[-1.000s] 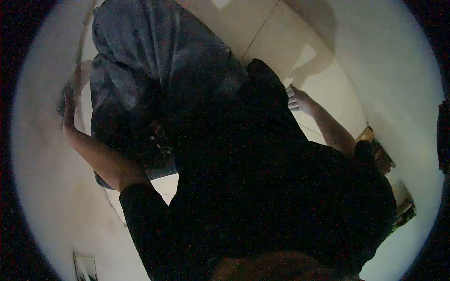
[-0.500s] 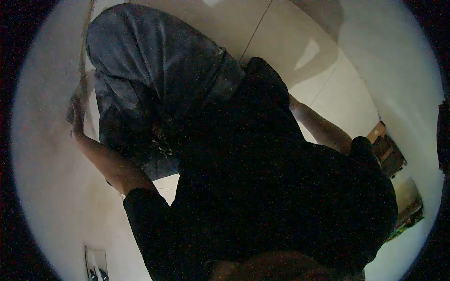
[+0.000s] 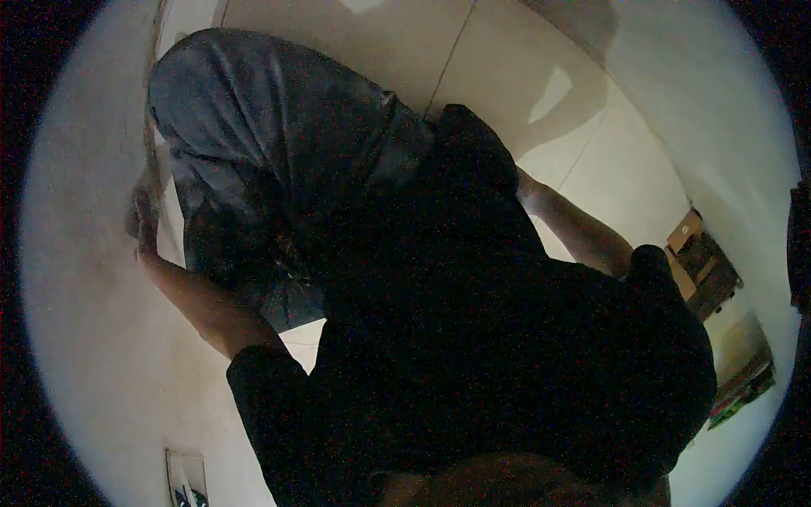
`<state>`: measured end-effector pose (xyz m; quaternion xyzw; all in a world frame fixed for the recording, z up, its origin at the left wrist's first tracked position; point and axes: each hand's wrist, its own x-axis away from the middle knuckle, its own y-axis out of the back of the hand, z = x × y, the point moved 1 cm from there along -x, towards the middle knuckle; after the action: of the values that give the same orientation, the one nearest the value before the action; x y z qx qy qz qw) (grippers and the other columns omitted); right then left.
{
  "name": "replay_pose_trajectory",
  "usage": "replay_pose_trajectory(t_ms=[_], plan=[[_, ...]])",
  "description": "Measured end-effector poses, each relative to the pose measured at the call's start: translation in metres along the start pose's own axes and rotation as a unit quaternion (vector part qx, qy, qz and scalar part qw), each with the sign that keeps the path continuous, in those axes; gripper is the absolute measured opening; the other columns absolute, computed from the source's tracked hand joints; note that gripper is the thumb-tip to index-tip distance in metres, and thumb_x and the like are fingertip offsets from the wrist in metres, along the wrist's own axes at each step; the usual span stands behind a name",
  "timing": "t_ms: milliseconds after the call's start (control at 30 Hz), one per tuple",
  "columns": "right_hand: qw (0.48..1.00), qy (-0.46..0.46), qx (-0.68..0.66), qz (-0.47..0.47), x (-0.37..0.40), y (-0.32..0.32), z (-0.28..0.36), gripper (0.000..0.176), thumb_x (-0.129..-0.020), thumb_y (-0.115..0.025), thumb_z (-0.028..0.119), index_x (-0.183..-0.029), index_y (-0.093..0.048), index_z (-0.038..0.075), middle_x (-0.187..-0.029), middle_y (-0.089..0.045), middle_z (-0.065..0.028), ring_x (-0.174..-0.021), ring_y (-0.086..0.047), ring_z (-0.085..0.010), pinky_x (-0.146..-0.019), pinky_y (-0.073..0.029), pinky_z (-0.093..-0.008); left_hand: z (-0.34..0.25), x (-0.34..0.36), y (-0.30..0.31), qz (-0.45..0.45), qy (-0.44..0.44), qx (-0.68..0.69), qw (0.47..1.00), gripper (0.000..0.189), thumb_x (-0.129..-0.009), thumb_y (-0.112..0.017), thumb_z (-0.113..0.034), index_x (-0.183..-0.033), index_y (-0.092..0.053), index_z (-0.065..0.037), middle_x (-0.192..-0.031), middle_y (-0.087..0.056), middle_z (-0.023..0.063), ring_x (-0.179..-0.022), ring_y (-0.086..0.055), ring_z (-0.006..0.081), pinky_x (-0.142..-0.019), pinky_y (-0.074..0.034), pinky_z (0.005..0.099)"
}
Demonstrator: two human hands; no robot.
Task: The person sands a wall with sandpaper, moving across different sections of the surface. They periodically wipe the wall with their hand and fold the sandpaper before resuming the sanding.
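Note:
My left hand (image 3: 144, 218) is at the pale wall on the left, beside my grey trouser leg (image 3: 253, 101). Its fingers look stretched out along the wall, with nothing visible in them, though the light is dim. Whether the palm presses on the wall is hard to see. Of my right hand (image 3: 526, 188) only the part near the wrist shows, beside the dark cloth at my right knee. The fingers are hidden behind that cloth, so anything they hold is out of sight. My black shirt (image 3: 473, 338) fills the middle of the view.
A pale tiled floor (image 3: 498, 76) with dark joints lies beyond my knees, and a shadow falls across it. Cardboard boxes (image 3: 697, 262) stand along the right wall, with a dark item behind my shoulder. A switch plate or socket (image 3: 186, 473) is on the left wall.
The view has shifted slightly, so my legs and left hand appear a little lower. Slightly more of the boxes shows. Both hands keep nearly the same pose.

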<state>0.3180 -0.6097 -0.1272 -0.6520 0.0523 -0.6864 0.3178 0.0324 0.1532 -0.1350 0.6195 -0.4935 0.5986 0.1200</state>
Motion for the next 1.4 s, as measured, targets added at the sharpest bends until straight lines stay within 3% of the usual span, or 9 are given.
replay_pose_trajectory(t_ms=[667,1400], plan=[[0.999,0.000,-0.048,-0.017,-0.016,0.002,-0.016,0.038,-0.096,-0.053,0.004,-0.134,-0.049,0.002,-0.129,-0.057,-0.0071,-0.116,-0.052,-0.0210,-0.105,-0.041,-0.0351,0.001,0.010,0.003,0.005,-0.002,0.001,1.000,0.049,-0.102,-0.032,-0.026,-0.140,-0.034,0.005,-0.145,-0.037,0.0210,-0.137,-0.032,0.0340,-0.117,-0.024,0.0486],[0.999,-0.014,-0.047,-0.006,0.005,-0.008,-0.004,0.038,-0.097,-0.054,0.014,-0.133,-0.050,0.003,-0.126,-0.059,-0.0076,-0.112,-0.055,-0.0216,-0.101,-0.044,-0.0371,0.002,0.036,-0.018,0.011,0.001,0.010,1.000,0.053,-0.103,-0.030,-0.025,-0.144,-0.028,0.008,-0.150,-0.032,0.0223,-0.141,-0.027,0.0344,-0.118,-0.022,0.0477]])
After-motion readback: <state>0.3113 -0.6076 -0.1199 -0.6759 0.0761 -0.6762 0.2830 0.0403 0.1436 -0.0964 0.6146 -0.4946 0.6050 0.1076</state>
